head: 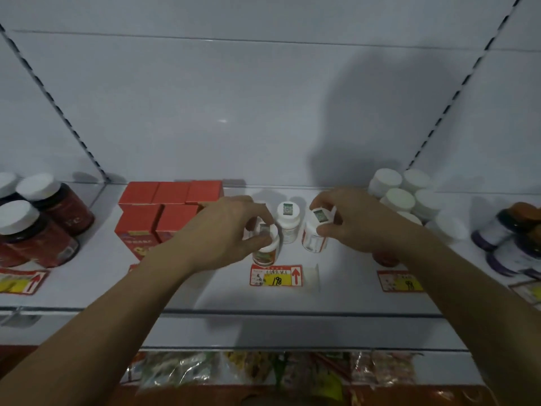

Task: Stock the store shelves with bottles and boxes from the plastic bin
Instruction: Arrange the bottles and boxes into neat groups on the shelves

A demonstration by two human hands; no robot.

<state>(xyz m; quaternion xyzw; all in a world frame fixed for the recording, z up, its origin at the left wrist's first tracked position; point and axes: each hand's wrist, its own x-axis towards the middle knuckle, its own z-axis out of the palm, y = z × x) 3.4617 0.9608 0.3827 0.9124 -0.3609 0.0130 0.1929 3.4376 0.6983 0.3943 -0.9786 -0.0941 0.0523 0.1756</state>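
Now, left hand point(234, 230) gripping front bottle point(265, 244) cap, right hand point(348, 221) gripping tilted bottle point(316, 230), shelf point(228, 291).

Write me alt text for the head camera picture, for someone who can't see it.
Seen from above, a person's left hand and right hand each grip the cap of a small white bottle, left bottle and right bottle, on a white store shelf, with a third bottle standing free between them. Red boxes sit to the left, plain white bottles to the right.
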